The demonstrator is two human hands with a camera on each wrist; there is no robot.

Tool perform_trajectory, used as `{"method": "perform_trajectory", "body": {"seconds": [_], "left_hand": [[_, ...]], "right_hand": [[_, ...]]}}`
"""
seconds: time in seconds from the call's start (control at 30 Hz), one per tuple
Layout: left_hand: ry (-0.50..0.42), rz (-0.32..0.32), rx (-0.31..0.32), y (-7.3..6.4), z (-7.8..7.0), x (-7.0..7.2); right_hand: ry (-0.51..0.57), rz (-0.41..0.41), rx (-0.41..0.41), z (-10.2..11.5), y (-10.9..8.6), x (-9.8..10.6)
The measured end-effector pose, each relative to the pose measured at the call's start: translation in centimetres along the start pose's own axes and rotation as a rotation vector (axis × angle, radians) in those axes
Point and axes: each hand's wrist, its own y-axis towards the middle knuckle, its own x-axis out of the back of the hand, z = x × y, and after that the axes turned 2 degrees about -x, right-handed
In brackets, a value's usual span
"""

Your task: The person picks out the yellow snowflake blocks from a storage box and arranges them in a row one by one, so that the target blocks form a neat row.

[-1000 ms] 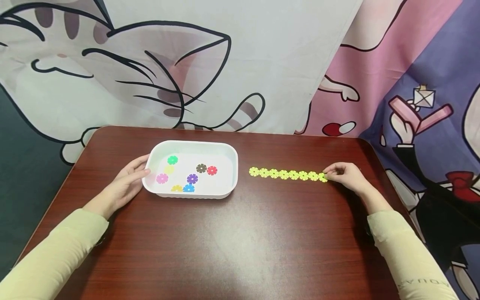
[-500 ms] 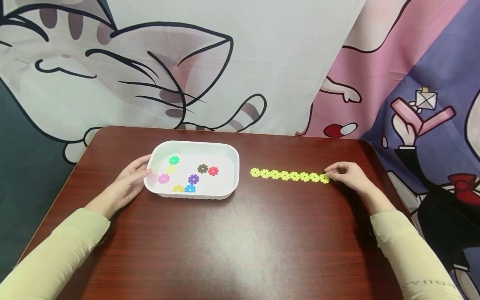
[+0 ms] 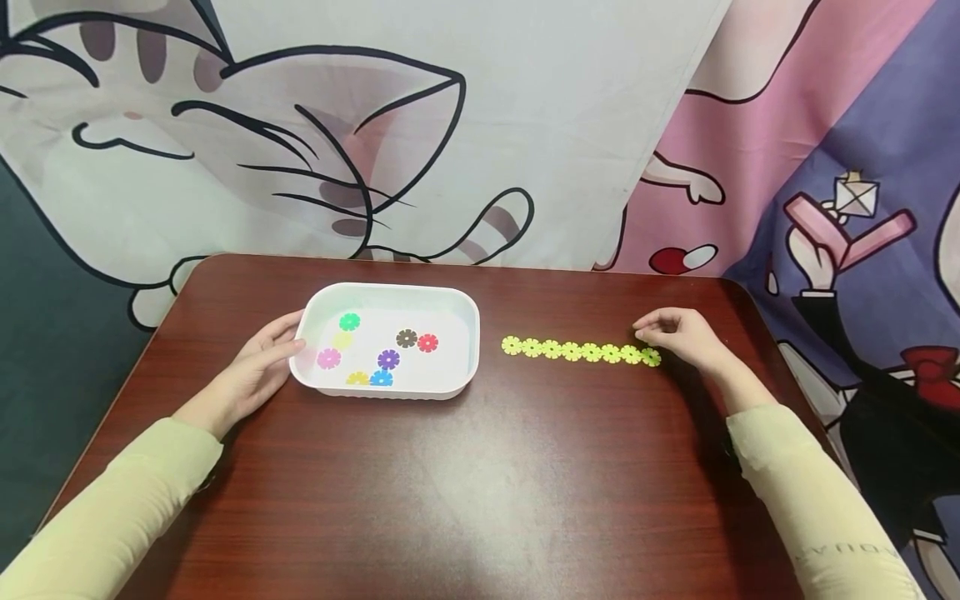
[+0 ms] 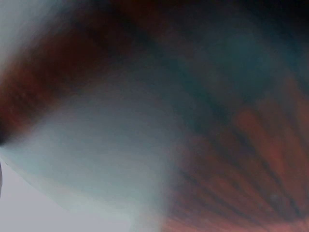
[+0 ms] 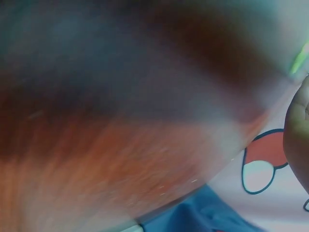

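My left hand (image 3: 258,362) grips the left end of a white tray (image 3: 467,333), thumb over the rim and fingers along the outside. Inside lie several flower-shaped discs: a green one (image 3: 349,322), a pink one (image 3: 328,358), a purple one (image 3: 388,359), a brown one (image 3: 407,338) and a red one (image 3: 427,342), among others. Right of the tray, a row of several yellow-green flower discs (image 3: 572,351) lies on the table. My right hand (image 3: 681,335) hovers just above its right end, fingers bent with a gap before the thumb, no piece visible between them.
Both lie on a dark reddish wooden table (image 3: 465,500) with rounded far corners. Behind it hangs a cloth with a cartoon cat (image 3: 337,150), and a pink and purple cloth (image 3: 795,125) at the right. Both wrist views are mostly blurred.
My right hand has let go of the last yellow-green disc and risen slightly, shifting up and left. The left hand and tray stay in place.
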Motion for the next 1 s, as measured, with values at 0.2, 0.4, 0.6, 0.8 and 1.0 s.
{"method": "perform_trajectory", "body": {"seconds": [0.2, 0.4, 0.6, 0.8, 1.0], "left_hand": [[-0.010, 0.005, -0.008, 0.0, 0.1, 0.0], [-0.013, 0.013, -0.020, 0.0, 0.1, -0.1], [-0.012, 0.017, -0.019, -0.1, 0.0, -0.1], [-0.007, 0.017, -0.020, 0.0, 0.0, -0.1], [-0.008, 0.016, -0.016, -0.1, 0.0, -0.1]], "right_hand": [[0.018, 0.009, 0.003, 2.0, 1.2, -0.9], [0.047, 0.015, 0.030, 3.9, 2.7, -2.5], [0.094, 0.043, 0.061, 5.7, 4.4, -4.3], [0.122, 0.073, 0.101, 7.9, 5.7, -6.3], [0.162, 0.103, 0.122, 10.3, 6.7, -8.1]]}}
